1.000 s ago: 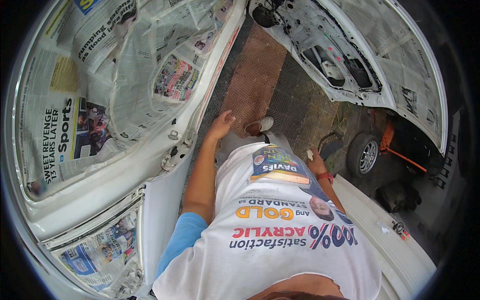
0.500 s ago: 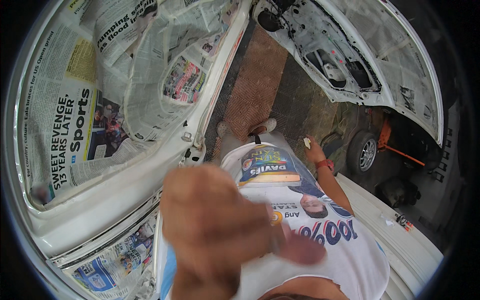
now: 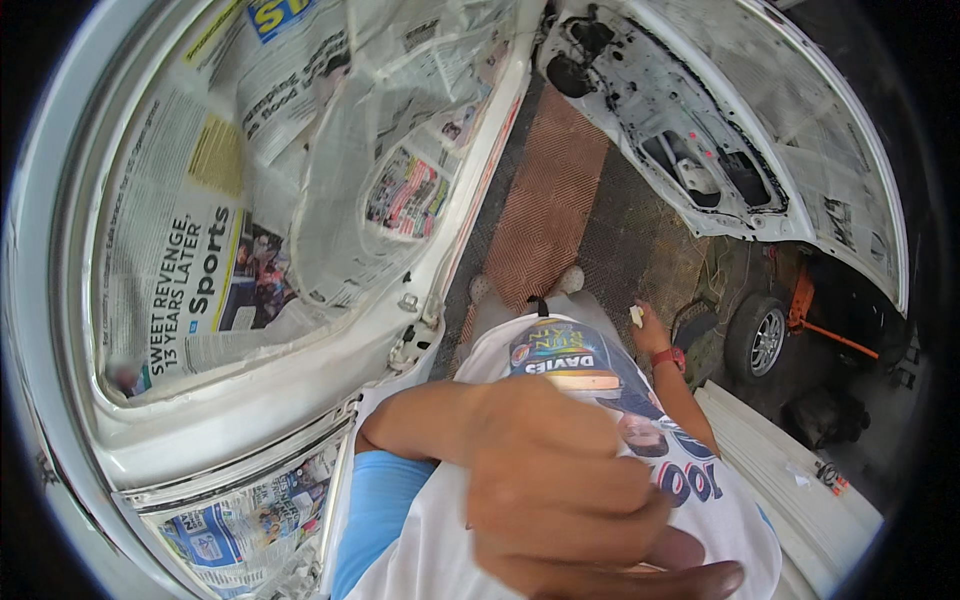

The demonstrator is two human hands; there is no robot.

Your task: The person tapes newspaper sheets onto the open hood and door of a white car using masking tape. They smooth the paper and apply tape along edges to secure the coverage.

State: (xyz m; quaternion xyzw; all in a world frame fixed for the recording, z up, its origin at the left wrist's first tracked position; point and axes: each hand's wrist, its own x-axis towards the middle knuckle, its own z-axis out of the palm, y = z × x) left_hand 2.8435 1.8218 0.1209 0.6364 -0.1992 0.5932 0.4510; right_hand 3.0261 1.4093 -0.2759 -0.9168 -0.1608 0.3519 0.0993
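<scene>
My left hand (image 3: 570, 475) is large and close in front of my printed white shirt, its fingers curled in. Whatever lies in its grip, if anything, is hidden by the fingers. Lower down beside my right thigh hangs my right hand (image 3: 655, 335), with a red band on the wrist. Its fingers pinch a small pale yellowish piece (image 3: 636, 316), too small to name surely. To my left stands a white car body (image 3: 250, 420), its opening masked with newspaper (image 3: 140, 240) and clear plastic film. Neither hand touches the car.
An open white car door (image 3: 680, 130) with bare inner panel stands ahead on the right. Beyond it are a wheel (image 3: 757, 337) and an orange metal bar (image 3: 835, 340). A brown patterned mat (image 3: 550, 190) lies underfoot. White ribbed panels (image 3: 760, 450) run along the lower right.
My left hand has moved right and down across my shirt, its forearm now showing from the left. My right hand keeps the pale piece at my side. The whole view has shifted slightly.
</scene>
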